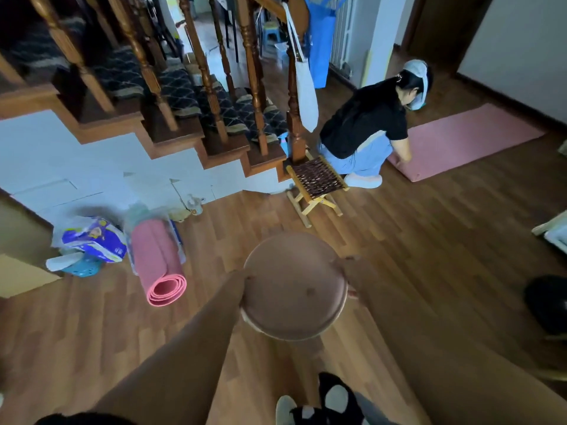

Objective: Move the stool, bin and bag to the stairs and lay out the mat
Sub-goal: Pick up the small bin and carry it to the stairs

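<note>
lying against the white stair wall at the far left was a blue and white plastic package (pixel 95 239), and just beside it a rolled pink foam mat (pixel 159 265) rested on the wooden plank floor (pixel 429 256). the left hand (pixel 247 279) gripped the left rim of a round brown padded stool (pixel 294 286), fingers curled under its edge. the stool was held up above the floor, well short of the dark-carpeted wooden stairs (pixel 184 96). the right hand (pixel 352 277) gripped the stool's right rim in the same way. beyond it a small folding stool with a woven seat (pixel 317 182) stood at the foot of the stairs, under a white cloth bag (pixel 303 90) hanging from the banister post. farther right another person (pixel 368 127) crouched with hands on a flat pink mat (pixel 466 139) spread over the floor.
</note>
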